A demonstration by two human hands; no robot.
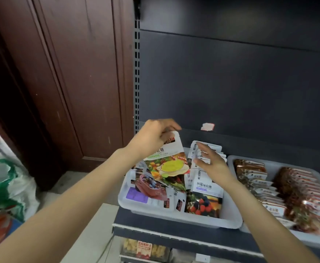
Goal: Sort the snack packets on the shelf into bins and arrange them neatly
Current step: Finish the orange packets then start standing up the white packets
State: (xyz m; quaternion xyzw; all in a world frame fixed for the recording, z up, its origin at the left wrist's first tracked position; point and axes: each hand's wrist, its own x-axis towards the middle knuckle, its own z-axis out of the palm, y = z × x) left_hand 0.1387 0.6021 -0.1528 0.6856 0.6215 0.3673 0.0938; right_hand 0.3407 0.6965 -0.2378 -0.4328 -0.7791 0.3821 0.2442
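Snack packet (169, 164): white top panel, printed yellow dessert and fruit on the lower part. It is held tilted above the left bin (128, 202), over the bin's rear half, clear of the loose packets (155, 186) under it.

Left hand (153, 137): fingers and thumb curled, pinching the packet at its top left corner. The packet hangs below the hand.

Right hand (210, 160): fingers spread and nearly straight, holding nothing. The fingertips (198, 144) are at the upright row of white packets (208, 150) in the rear right corner of the left bin; whether they touch the row cannot be determined.

Left bin: white plastic, standing at the left end of the shelf (174, 235), against its front edge. Contents lie mixed and overlapping. A berry-printed packet (204, 204) stands against the front wall, right of centre. A pink-printed packet (151, 186) lies flat toward the left wall.

Right bin (231, 160): white, touching the left bin's right wall. It holds two ordered rows of red-brown packets (297, 194) with white labels, each overlapping the next.

Surroundings: dark back panel (231, 82) behind the shelf; brown wooden door (70, 73) left of the shelf; printed sack (3, 177) on the floor at the far left.
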